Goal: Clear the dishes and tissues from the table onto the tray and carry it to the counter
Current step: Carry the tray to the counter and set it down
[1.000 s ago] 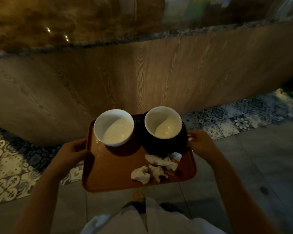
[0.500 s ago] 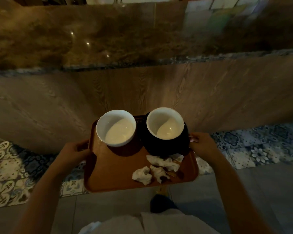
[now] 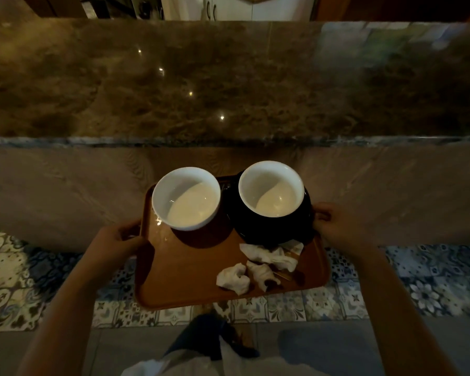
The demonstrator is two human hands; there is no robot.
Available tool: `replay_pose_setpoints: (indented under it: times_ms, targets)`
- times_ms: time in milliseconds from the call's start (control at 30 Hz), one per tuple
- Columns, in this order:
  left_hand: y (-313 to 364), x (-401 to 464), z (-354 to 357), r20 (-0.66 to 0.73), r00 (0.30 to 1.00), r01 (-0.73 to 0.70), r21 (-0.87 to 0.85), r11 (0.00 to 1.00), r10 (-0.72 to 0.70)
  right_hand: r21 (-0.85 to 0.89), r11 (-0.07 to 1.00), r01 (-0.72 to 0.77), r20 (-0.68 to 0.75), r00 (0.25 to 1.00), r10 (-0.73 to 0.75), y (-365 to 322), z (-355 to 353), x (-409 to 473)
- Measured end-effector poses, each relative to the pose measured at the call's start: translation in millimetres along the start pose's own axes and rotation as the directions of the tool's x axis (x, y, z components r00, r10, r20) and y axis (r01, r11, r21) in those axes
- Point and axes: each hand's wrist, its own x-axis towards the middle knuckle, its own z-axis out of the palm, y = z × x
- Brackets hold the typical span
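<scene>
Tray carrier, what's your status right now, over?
Left hand and right hand gripping orange plastic tray by its sides. Two white bowls, crumpled white tissues aboard. Brown marble counter dead ahead, nothing in the way.

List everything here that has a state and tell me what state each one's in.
Tray: held level in the air, short of the counter.
Left bowl: upright, empty.
Right bowl: upright, empty, on dark dish.
Tissues: crumpled, on tray.
Left hand: gripping tray's edge.
Right hand: gripping tray's edge.
</scene>
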Motion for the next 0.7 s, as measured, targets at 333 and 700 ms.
replay_pose_setpoints:
  times_ms: [333,700]
  targets:
    - [47.5,82.5,-34.2,-0.005,0.999,-0.035,-0.015,0.999,0.035,0.113,0.989,-0.098,-0.057,0.993,0.105,-46.6,-23.5,58.6]
    - [149.2,164.4,-86.6,0.037,0.976,-0.216,0.069,0.974,0.214,-0.029,0.999,0.042,-0.223,0.974,-0.047,-120.5,-44.6,127.3]
